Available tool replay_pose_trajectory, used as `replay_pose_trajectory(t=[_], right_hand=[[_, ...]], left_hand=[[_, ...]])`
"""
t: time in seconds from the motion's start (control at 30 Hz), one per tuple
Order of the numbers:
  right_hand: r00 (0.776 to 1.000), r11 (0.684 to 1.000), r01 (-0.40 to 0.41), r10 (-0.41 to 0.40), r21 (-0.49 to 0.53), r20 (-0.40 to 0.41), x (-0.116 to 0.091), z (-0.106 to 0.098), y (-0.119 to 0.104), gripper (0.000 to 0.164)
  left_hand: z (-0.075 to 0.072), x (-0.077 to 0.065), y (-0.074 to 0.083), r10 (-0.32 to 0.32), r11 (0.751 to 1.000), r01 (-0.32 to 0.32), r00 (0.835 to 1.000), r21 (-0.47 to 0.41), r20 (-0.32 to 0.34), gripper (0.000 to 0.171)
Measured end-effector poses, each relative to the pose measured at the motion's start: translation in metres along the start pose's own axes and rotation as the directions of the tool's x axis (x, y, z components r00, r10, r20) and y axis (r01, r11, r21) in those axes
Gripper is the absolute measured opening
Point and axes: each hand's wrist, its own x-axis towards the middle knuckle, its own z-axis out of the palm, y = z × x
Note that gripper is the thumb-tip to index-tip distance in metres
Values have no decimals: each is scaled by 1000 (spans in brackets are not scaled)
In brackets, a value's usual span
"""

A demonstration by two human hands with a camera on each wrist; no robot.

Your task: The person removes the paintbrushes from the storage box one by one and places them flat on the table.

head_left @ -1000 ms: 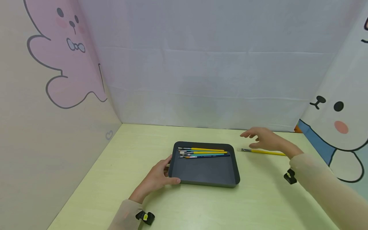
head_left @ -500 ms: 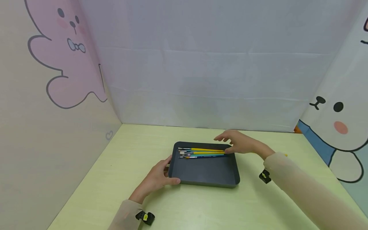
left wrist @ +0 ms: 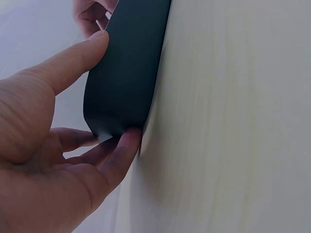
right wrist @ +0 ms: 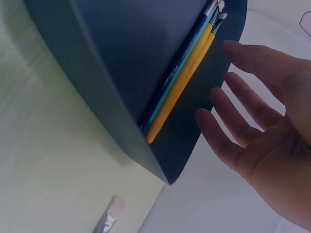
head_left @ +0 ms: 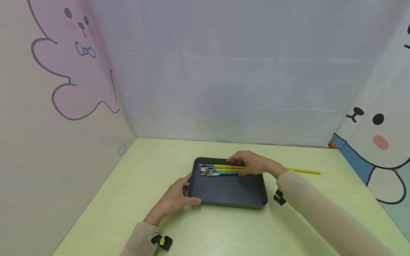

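My left hand (head_left: 173, 195) holds the near left corner of a dark grey tray (head_left: 224, 195). In the left wrist view the thumb lies on the tray's upper rim and the fingers (left wrist: 121, 160) curl round the corner near the table. Several paintbrushes (head_left: 217, 170) with yellow, teal and dark blue handles lie together along the tray's far side, bristles to the left. Over their handle ends hovers my right hand (head_left: 253, 164); the right wrist view has its fingers spread, loosely bent and apart from the brushes, holding nothing.
A single yellow-handled paintbrush (head_left: 302, 171) lies on the pale table (head_left: 144, 160) right of the tray, partly hidden by the right forearm. A white cloth wall (head_left: 224, 89) stands behind, with cartoon-printed panels left and right.
My right hand has moved left from above the lone yellow paintbrush to over the brushes in the tray, lowering slightly. My left hand and the tray have stayed in place.
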Motion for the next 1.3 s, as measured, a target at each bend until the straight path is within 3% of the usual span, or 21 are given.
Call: replay_pose_trajectory(t=[0.73, 0.9, 1.3], right_hand=[[986, 999, -42, 42, -7, 159, 19, 19, -7, 52], [986, 998, -21, 30, -53, 163, 20, 20, -7, 49], [979, 993, -82, 97, -90, 179, 25, 25, -10, 46]], left_hand=[[1, 2, -2, 23, 1000, -23, 1000, 16, 4, 114], [0, 2, -2, 21, 1000, -21, 1000, 14, 5, 115], [0, 1, -2, 20, 1000, -20, 1000, -7, 11, 116]])
